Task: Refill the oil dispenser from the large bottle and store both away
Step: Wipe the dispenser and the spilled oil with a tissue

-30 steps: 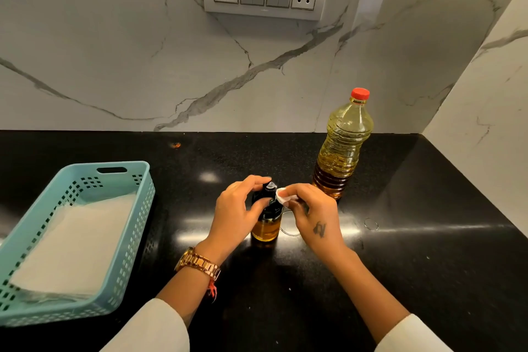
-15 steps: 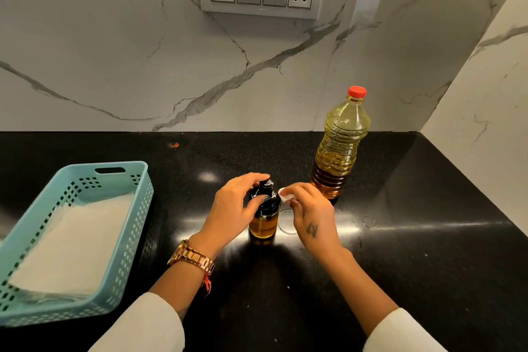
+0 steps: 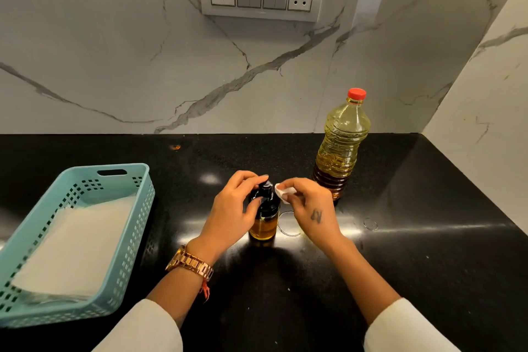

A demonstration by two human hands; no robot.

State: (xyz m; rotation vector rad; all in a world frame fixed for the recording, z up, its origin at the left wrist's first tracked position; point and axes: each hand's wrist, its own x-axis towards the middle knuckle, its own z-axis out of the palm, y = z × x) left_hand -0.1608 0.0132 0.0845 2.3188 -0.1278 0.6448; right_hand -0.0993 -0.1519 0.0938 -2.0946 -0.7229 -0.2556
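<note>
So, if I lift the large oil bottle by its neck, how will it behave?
The large oil bottle looks about half full, so probably fairly heavy at the bottom. It is tall and narrow, so a sideways push may tip it. Its ribbed plastic could be slippery if oily.

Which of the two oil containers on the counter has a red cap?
The large bottle, standing uncovered by the back wall to the right. The small oil dispenser has a black top, gripped by the left hand.
</note>
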